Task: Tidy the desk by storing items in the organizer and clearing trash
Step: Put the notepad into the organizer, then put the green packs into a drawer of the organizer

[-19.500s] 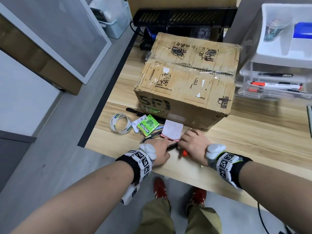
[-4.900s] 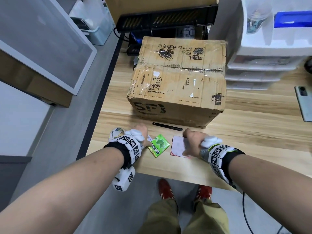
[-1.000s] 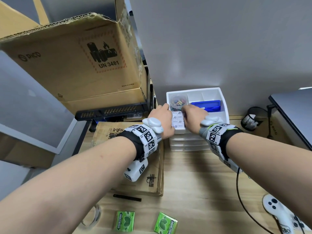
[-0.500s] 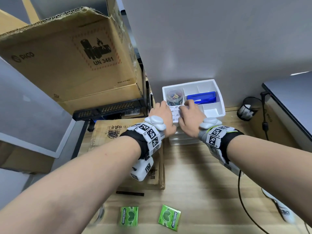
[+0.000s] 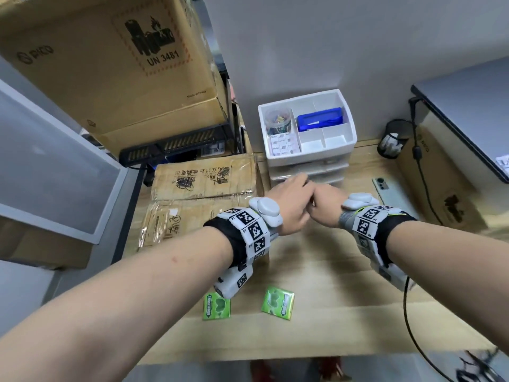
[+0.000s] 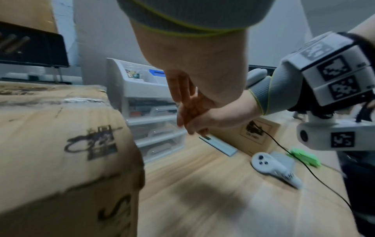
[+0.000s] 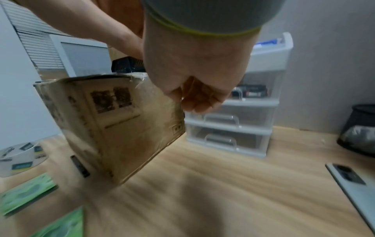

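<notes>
The white drawer organizer (image 5: 341,144) stands against the wall at the back of the desk. A white printed paper pad (image 5: 283,143) lies in its front-left top compartment, behind it a clear cup of small coloured bits (image 5: 278,119) and a blue box (image 5: 319,121). My left hand (image 5: 290,198) and right hand (image 5: 325,199) hover side by side in front of the drawers, touching each other, fingers relaxed and holding nothing. Two green packets (image 5: 216,306) (image 5: 278,301) lie flat near the desk's front edge. A tape roll (image 7: 18,158) and a black pen (image 7: 80,166) lie left of the box.
A taped cardboard box (image 5: 203,188) stands left of the organizer. A phone (image 5: 385,194), a black mesh cup (image 5: 391,139), a cardboard carton (image 5: 446,194) and a laptop (image 5: 468,111) are on the right. A white controller (image 6: 271,165) and a black cable (image 5: 407,312) lie near the right front.
Both hands have drawn back from the organizer's top tray toward me and lowered; the white pad stays in the front-left compartment. The head view has tilted down.
</notes>
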A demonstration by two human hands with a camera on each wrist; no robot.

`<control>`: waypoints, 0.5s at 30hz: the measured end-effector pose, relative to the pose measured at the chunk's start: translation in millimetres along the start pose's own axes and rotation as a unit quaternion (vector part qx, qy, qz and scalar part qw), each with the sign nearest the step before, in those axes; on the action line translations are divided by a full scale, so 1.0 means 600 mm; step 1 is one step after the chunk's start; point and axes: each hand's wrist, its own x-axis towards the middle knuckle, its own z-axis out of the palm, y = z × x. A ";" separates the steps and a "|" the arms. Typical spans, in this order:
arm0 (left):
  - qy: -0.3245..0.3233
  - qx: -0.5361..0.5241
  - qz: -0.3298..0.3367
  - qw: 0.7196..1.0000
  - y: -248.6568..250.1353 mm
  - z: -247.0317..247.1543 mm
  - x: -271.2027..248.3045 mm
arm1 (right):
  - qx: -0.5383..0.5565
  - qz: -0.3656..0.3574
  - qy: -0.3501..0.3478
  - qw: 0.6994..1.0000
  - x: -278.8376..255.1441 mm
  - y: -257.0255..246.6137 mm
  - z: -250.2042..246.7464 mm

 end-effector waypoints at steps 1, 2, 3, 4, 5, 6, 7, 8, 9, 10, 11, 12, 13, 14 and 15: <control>-0.020 -0.009 0.015 1.000 0.007 0.008 -0.009 | -0.015 0.022 -0.037 0.999 -0.013 0.000 0.013; -0.038 -0.013 0.030 0.999 0.013 0.014 -0.018 | -0.026 0.036 -0.070 0.997 -0.023 0.002 0.027; -0.058 -0.019 0.039 0.997 0.020 0.023 -0.028 | -0.037 0.046 -0.102 0.993 -0.036 0.000 0.041; -0.076 -0.028 0.043 0.996 0.027 0.031 -0.042 | -0.048 0.053 -0.131 0.989 -0.049 0.000 0.060; -0.094 -0.038 0.043 0.994 0.033 0.039 -0.052 | -0.060 0.059 -0.162 0.983 -0.059 -0.003 0.072; -0.115 -0.047 0.042 0.991 0.038 0.050 -0.065 | -0.067 0.064 -0.191 0.977 -0.069 -0.006 0.086; -0.135 -0.056 0.047 0.988 0.043 0.064 -0.079 | -0.066 0.067 -0.217 0.972 -0.079 -0.011 0.100; -0.158 -0.056 0.053 0.984 0.049 0.076 -0.093 | -0.064 0.069 -0.240 0.966 -0.088 -0.016 0.114; -0.181 -0.050 0.055 0.981 0.053 0.092 -0.109 | -0.060 0.070 -0.258 0.962 -0.096 -0.021 0.131; -0.203 -0.035 0.055 0.977 0.056 0.104 -0.128 | -0.053 0.063 -0.263 0.961 -0.102 -0.022 0.153; -0.226 -0.017 0.054 0.972 0.058 0.113 -0.143 | -0.047 0.056 -0.257 0.964 -0.106 -0.021 0.169; -0.249 -0.003 0.055 0.967 0.058 0.122 -0.159 | -0.041 0.060 -0.255 0.964 -0.111 -0.023 0.184; -0.273 0.003 0.053 0.961 0.055 0.134 -0.178 | -0.034 0.061 -0.249 0.966 -0.117 -0.026 0.201; -0.301 0.008 0.042 0.953 0.049 0.143 -0.195 | -0.033 0.061 -0.245 0.967 -0.120 -0.029 0.219; -0.331 0.013 0.025 0.943 0.040 0.157 -0.215 | -0.033 0.057 -0.242 0.968 -0.125 -0.036 0.237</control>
